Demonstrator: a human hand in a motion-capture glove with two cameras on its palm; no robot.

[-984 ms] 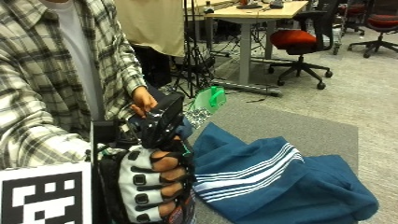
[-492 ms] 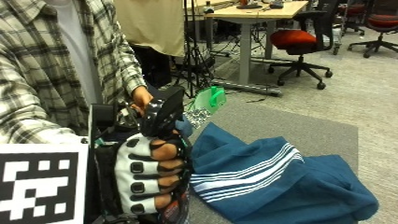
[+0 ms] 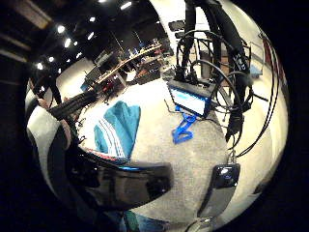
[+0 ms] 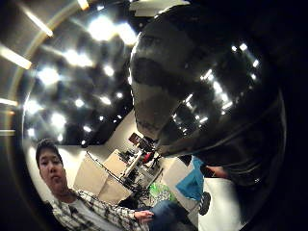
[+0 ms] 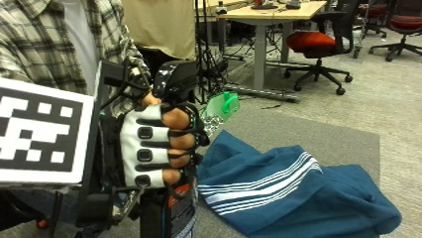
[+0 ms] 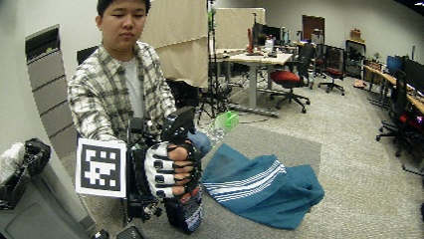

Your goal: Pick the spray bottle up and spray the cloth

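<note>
Raised since a second earlier, the bottle [image 5: 177, 163] was held upright in the curled fingers of the right hand [image 5: 158, 148], while the cloth [image 5: 296, 198] was spread below and beyond the grip, nozzle pointed roughly over it.

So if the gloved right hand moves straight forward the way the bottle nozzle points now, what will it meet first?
Probably the blue cloth. The right hand holds the spray bottle raised beside it, and the nozzle seems to face over the cloth. Depth is unclear, so it may pass just above.
</note>
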